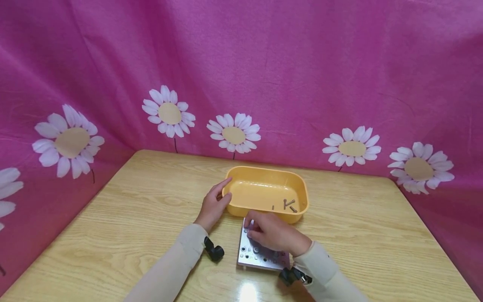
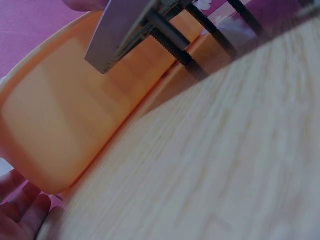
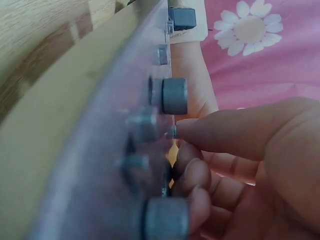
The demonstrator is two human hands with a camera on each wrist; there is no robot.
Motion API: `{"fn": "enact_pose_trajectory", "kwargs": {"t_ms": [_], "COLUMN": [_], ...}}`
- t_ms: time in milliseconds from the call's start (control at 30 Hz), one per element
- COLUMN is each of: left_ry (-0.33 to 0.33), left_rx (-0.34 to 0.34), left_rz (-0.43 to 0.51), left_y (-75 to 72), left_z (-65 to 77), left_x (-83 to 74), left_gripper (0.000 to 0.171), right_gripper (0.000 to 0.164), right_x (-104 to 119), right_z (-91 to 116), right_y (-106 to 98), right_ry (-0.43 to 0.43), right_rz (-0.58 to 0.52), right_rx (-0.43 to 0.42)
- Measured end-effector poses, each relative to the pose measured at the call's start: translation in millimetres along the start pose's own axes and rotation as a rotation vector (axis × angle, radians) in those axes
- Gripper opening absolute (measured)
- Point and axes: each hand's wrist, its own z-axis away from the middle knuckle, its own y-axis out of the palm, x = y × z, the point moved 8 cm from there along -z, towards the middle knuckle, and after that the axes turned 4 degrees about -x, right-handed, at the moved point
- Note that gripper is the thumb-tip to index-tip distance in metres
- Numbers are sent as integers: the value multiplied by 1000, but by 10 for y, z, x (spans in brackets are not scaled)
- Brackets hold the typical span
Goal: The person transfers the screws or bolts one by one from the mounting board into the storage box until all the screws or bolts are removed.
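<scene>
My left hand (image 1: 213,206) rests at the left end of a yellow-orange plastic tray (image 1: 228,205), index finger and thumb extended at its rim. In the left wrist view, fingers (image 2: 22,212) lie beside the tray's corner. My right hand (image 1: 272,233) is over a silver metal plate (image 1: 260,263) in front of the tray. In the right wrist view, its thumb and fingers pinch a small metal screw (image 3: 172,131) at the plate's face, mostly hidden by the fingertips. Larger round bolt heads (image 3: 175,96) stand out around it. Threaded bolts (image 2: 170,46) project from the plate's underside.
Several loose screws (image 1: 289,203) lie in the tray's right part. Plate and tray stand close together on a wooden table (image 1: 362,226). A pink curtain with white daisies (image 1: 286,84) hangs behind the table and along its sides. Black wrist cameras (image 1: 214,250) are worn at both cuffs.
</scene>
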Motion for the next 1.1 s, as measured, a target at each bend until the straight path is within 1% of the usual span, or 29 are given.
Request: {"fn": "enact_pose_trajectory", "kwargs": {"t_ms": [167,333,433,633,800,900,1033,1100], "left_ry": [-4,16,19,1,-23,-18,4,-12], "left_rx": [-3,-1,-3,3,20,14,4,12], "left_rz": [-13,3,6,1,-14,-31,-29,-13], "left_y": [0,-2,-7,-9,-10,-8,2,3], "left_z": [-4,2,6,8,35,30,5,18], "left_x": [9,-12,-23,-32,-109,-100,-25,-61], "left_gripper": [46,47,47,47,48,48,48,48], "right_gripper": [9,9,10,14,13,12,11,11], "right_x": [-3,-17,-12,-17,-36,-43,-43,-52], "right_z": [-3,-8,-11,-17,-12,-6,0,0], "right_y": [3,14,11,6,14,23,22,17], "right_ry": [-7,25,39,78,122,136,143,148], "right_rz": [5,7,15,36,26,13,11,13], "right_rx": [-12,-31,-63,-116,-115,-105,-100,-101]}}
